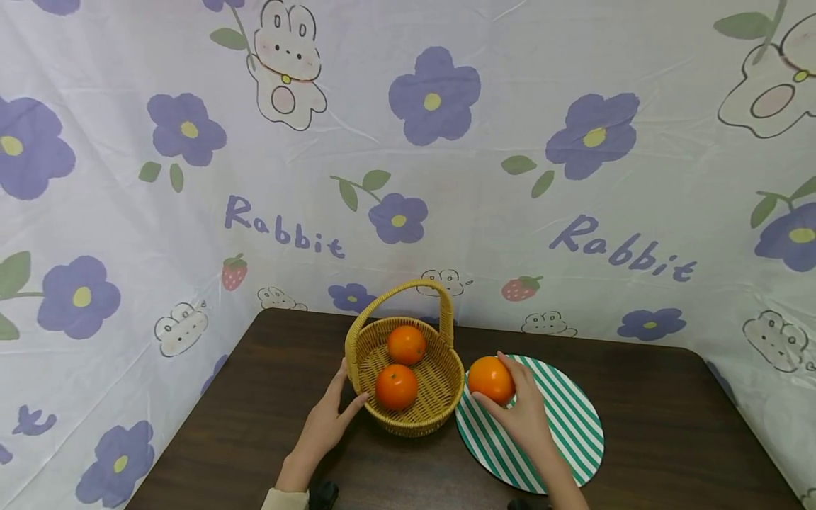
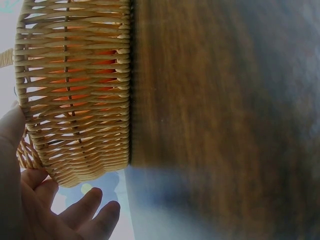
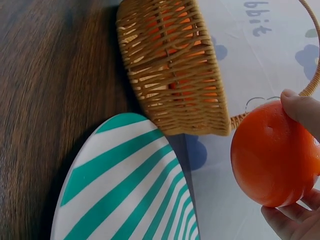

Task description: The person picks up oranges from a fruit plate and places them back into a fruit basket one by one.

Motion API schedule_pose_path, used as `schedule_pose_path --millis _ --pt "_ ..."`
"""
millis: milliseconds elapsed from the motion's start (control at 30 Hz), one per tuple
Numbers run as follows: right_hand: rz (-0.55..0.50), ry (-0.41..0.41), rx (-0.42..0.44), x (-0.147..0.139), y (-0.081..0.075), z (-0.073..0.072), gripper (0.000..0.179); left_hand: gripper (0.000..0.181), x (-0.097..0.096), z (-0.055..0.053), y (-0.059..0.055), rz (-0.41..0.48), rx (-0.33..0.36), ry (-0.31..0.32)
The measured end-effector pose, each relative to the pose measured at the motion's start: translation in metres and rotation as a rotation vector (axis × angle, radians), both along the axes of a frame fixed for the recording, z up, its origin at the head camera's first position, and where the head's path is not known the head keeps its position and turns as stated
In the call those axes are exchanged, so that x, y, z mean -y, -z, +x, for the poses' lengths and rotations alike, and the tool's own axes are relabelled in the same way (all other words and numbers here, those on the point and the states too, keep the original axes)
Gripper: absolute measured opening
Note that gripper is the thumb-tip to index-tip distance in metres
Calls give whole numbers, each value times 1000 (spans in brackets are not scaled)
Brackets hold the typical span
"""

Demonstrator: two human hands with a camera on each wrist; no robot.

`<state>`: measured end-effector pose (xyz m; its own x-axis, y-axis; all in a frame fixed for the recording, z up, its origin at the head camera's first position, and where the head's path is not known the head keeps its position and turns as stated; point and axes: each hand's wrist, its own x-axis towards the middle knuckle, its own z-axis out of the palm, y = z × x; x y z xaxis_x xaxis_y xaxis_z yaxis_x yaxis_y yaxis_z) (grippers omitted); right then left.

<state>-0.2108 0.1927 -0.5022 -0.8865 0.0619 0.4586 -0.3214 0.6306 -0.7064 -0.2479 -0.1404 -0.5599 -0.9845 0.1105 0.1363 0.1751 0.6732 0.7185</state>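
A yellow woven basket point(image 1: 414, 425) with a tall arched handle stands on the table, two oranges point(image 1: 397, 387) inside it. My left hand point(image 1: 326, 418) holds the basket's left side, thumb at the rim and fingers spread along the outer wall. In the left wrist view, the orange fruit shows through the gaps in the weave. To the right of the basket, my right hand point(image 1: 525, 411) grips a third orange point(image 3: 270, 150) between thumb and fingers. The right wrist view shows this orange raised above a round green-and-white striped plate point(image 3: 125, 185).
The dark wooden table point(image 1: 669, 418) extends to the right of the plate. Behind it hangs a white cloth point(image 1: 484, 191) printed with rabbits and purple flowers. The basket's handle point(image 1: 401, 287) arches over its opening, and the plate lies close to the basket's right side.
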Motion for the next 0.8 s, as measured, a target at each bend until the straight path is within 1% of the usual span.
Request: schedule_pose_path --millis 300,667,800 --pt "-3 -21 42 7 -4 -3 77 78 0 0 0 -3 -1 2" --pt "4 -55 0 21 -8 -7 76 77 -1 -1 1 -13 -9 -2" --pt "1 -65 3 24 -9 -9 76 77 -1 -2 1 -12 -12 -2"
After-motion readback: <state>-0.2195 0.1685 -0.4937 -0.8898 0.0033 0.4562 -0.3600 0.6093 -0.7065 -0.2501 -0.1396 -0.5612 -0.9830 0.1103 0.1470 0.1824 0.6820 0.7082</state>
